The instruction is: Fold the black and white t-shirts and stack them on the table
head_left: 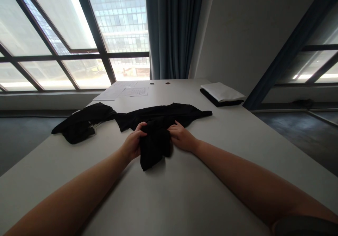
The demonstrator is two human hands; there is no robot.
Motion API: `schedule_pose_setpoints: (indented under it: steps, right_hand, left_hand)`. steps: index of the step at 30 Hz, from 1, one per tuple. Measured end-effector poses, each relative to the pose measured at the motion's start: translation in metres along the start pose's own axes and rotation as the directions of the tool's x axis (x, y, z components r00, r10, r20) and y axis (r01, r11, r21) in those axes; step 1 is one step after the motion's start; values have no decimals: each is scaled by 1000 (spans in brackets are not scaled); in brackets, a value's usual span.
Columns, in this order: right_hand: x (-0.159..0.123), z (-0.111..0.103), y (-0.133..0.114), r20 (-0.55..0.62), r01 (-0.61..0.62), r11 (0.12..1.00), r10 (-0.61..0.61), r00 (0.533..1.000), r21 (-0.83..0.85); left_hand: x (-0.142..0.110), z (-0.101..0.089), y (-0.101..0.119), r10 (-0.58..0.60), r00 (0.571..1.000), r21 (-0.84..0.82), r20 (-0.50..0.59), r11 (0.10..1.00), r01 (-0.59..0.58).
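A black garment (169, 113) lies spread across the white table, its near part bunched and lifted between my hands. At the left side of this bunched cloth, my left hand (135, 142) grips it with the thumb on top. Opposite, my right hand (182, 136) pinches the cloth's right side, some of its fingers hidden behind the fabric. A loose flap hangs down toward me between them. What kind of garment it is cannot be made out from its dark, creased shape.
Another crumpled black cloth (86, 120) lies at the table's left edge. Sheets of paper (120, 91) rest at the far left. Folded white cloth (222, 91) sits over a folded black one (215, 99) at the far right. Behind the white table (200, 186) hangs a blue curtain (174, 32).
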State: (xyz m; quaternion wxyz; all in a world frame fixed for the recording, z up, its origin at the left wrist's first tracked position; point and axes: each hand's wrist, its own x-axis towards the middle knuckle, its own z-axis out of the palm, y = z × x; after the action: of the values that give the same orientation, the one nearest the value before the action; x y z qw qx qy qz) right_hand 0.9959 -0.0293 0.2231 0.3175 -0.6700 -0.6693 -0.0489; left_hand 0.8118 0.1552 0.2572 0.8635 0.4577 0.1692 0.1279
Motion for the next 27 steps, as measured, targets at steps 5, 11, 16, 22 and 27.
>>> schedule_pose_setpoints:
  steps: [5,11,16,22,27]
  right_hand:
    - [-7,-15,6,-153,91,986,-70,986,140]
    - [-21,-33,13,-297,-121,880,280,913,460]
    - [-37,-49,16,-371,-143,614,628,684,776]
    - [-62,-84,10,10,-253,361,557,830,897]
    - [-70,-114,12,279,-375,297,317,906,878]
  left_hand:
    - [6,-14,3,94,985,181,-148,981,-66]
    - [18,-31,6,199,963,416,-182,903,-109]
    - [16,-39,19,119,982,627,-147,779,-1]
    - [10,-54,47,-235,955,709,182,704,38]
    - [7,-77,59,-298,922,730,246,683,26]
